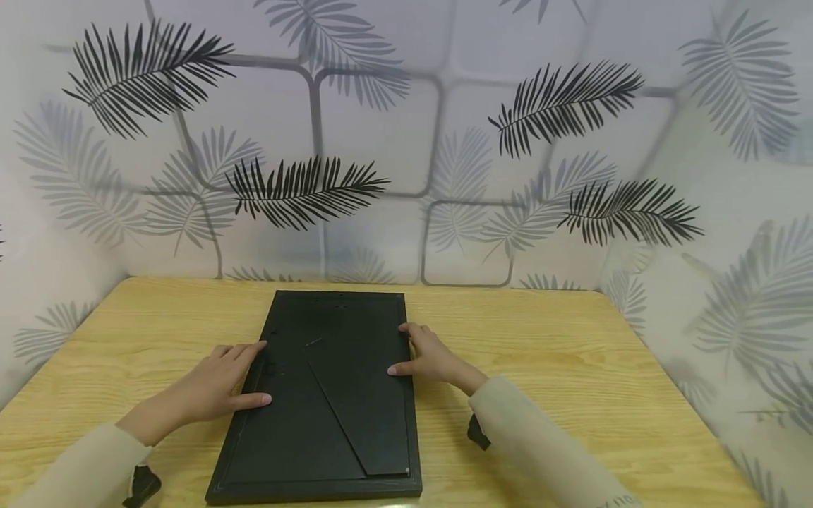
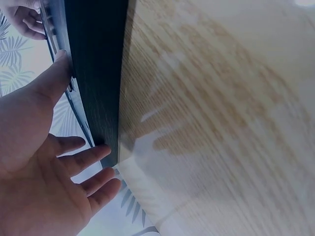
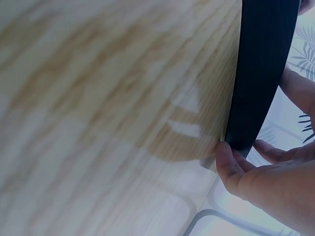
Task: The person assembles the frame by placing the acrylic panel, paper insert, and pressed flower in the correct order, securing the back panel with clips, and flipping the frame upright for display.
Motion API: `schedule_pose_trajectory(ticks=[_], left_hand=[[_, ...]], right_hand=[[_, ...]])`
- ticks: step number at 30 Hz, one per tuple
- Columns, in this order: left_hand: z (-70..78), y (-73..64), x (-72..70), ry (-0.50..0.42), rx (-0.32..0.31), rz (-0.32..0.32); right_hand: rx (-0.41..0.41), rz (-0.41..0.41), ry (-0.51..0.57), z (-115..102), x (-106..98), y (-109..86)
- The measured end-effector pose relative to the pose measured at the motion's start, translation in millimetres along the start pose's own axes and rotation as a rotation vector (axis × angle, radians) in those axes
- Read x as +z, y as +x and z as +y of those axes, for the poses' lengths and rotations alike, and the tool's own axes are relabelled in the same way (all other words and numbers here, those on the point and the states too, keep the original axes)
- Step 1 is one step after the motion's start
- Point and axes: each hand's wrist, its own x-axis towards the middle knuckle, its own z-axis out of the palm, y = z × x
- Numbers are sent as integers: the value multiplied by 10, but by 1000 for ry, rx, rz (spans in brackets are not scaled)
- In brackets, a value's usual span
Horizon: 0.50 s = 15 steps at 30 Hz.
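A black picture frame (image 1: 356,409) lies back side up on the wooden table, its long sides running away from me. A flat easel stand (image 1: 375,430) rests folded against its back. At the left edge, my left hand (image 1: 219,384) touches the frame; the thumb rests on the back and fairly straight fingers reach along the side. My right hand (image 1: 432,356) grips the right edge, thumb on top. In the right wrist view, a right fingertip (image 3: 224,150) reaches the lower side of the frame (image 3: 261,64). The front of the frame faces down, hidden.
The wood-grain table (image 1: 540,367) extends to both sides of the frame. Behind it stands a wall (image 1: 394,240) covered in leaf-patterned paper, which also continues along the right. Dark wrist devices (image 1: 478,432) show beneath the sleeves.
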Motion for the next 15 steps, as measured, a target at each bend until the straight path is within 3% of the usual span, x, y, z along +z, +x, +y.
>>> schedule_pose_trajectory(ticks=[15], left_hand=[[-42, -9, 17, -34, -8, 13]], right_hand=[[13, 23, 41, -7, 15, 36]])
